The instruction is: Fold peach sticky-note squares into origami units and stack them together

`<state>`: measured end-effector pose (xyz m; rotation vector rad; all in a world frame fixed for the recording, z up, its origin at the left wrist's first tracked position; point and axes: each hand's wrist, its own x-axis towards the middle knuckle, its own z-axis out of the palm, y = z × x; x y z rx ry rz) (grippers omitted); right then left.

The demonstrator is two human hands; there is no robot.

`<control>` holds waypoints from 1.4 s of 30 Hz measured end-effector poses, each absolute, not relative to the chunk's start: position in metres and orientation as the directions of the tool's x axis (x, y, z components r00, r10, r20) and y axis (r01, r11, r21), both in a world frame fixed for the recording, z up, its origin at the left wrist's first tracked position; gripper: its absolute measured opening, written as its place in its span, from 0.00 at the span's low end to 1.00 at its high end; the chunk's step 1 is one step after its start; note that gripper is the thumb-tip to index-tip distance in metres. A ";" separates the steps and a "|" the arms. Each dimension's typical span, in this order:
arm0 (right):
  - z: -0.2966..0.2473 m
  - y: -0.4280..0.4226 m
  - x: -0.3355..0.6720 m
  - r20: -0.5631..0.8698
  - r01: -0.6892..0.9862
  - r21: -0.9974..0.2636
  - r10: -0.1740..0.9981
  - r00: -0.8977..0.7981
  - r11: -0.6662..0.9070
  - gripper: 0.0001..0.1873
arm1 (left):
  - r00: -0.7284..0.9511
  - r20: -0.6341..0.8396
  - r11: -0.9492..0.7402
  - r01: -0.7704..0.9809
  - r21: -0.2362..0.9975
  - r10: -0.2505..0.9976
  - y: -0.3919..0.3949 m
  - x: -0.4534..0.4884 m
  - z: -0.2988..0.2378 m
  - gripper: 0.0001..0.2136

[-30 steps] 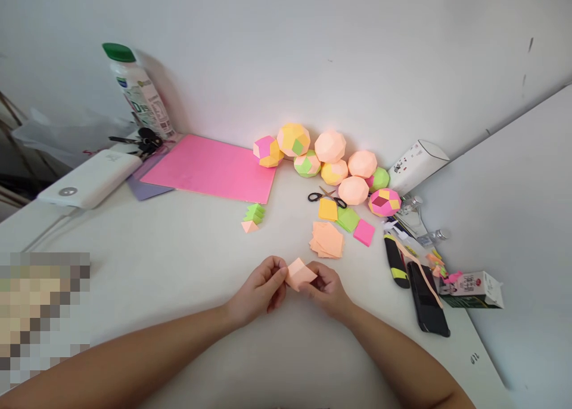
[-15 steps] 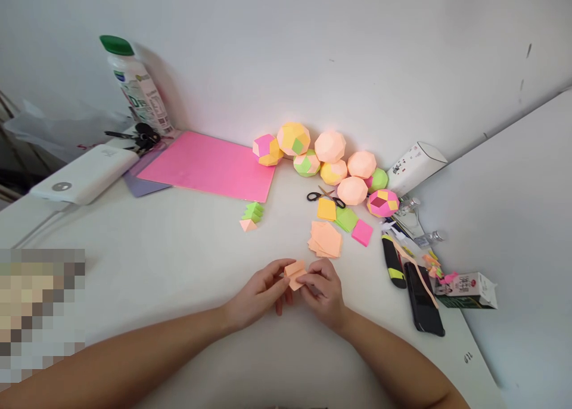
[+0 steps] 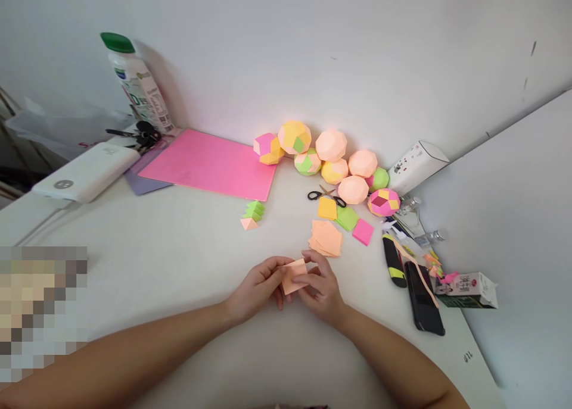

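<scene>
A small peach square of paper [image 3: 294, 276] is held up between my two hands, just above the table. My left hand [image 3: 259, 284] pinches its left edge between thumb and fingers. On the other side, my right hand [image 3: 322, 287] grips the right edge, its thumb over the front and forefinger near the top corner. Beyond my hands lies a loose stack of peach paper squares [image 3: 325, 239]. Yellow [image 3: 328, 208], green [image 3: 347, 218] and pink paper squares [image 3: 363, 232] lie behind it. Green and peach folded paper pieces [image 3: 252, 214] rest further left.
Several faceted paper balls [image 3: 331, 145] line the wall, with scissors [image 3: 326, 196] before them. A pink sheet [image 3: 210, 166], white power bank [image 3: 84, 174] and bottle [image 3: 140, 87] are at left. A cutter [image 3: 394, 260], phone [image 3: 423, 299] and milk carton [image 3: 467, 290] are at right.
The peach paper showed a raised folded flap along its top; now it looks flatter, with a plain square face. My right forefinger has moved up to its upper edge.
</scene>
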<state>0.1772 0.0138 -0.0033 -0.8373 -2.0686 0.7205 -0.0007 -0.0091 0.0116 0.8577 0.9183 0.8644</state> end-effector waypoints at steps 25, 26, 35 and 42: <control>0.003 0.017 0.176 0.337 0.198 -0.855 0.804 -0.490 0.479 0.07 | 0.420 -0.219 0.302 -0.142 0.943 0.881 -0.015 -0.002 0.006 0.16; 0.003 0.018 0.176 0.345 0.192 -0.856 0.807 -0.479 0.480 0.07 | 0.421 -0.221 0.306 -0.144 0.941 0.880 -0.015 -0.002 0.006 0.16; -0.001 0.018 0.180 0.105 0.073 -0.986 0.905 -0.412 0.148 0.05 | 0.406 -0.288 0.363 -0.120 0.924 0.867 -0.012 0.001 0.011 0.14; 0.000 0.018 0.181 0.013 0.000 -1.000 0.910 -0.415 0.015 0.05 | 0.406 -0.313 0.370 -0.067 0.927 0.858 -0.012 0.001 0.009 0.13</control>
